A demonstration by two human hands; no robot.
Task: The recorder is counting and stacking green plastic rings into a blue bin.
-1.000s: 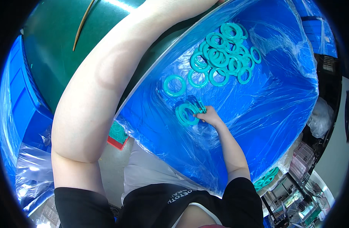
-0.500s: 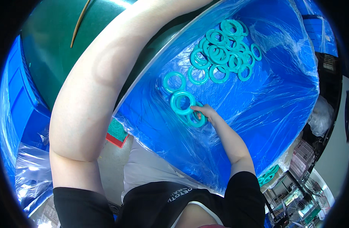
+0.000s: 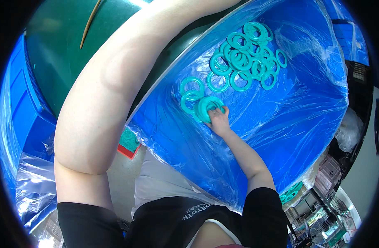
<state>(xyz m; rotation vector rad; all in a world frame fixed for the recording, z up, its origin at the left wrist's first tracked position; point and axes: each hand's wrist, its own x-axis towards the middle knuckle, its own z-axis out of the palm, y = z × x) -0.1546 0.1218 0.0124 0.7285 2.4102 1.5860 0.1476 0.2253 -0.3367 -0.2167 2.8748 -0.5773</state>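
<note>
My right hand (image 3: 219, 121) is down inside a large blue bin (image 3: 276, 142) lined with clear plastic. Its fingers are closed on a small stack of teal rings (image 3: 201, 109), some fingers reaching into the centre hole. Two loose teal rings lie just left of the stack, overlapping one another; the upper one (image 3: 192, 78) is farther from me. A larger heap of teal rings (image 3: 248, 66) rests deeper in the bin, beyond my hand. My left arm stretches up across the picture along the bin's left side, and its hand is outside the view.
A green tabletop (image 3: 53, 58) with a thin brown stick (image 3: 89, 27) lies past my left arm. Another blue container (image 3: 22, 97) stands at far left. Below the bin's near-left corner is a red tray (image 3: 125, 152) of teal pieces. A fan (image 3: 323, 225) stands lower right.
My right hand has moved slightly up and left, from pinching a ring's edge to gripping a stack. The ring that lay on top nearby now sits with the stack. My left arm stays almost still.
</note>
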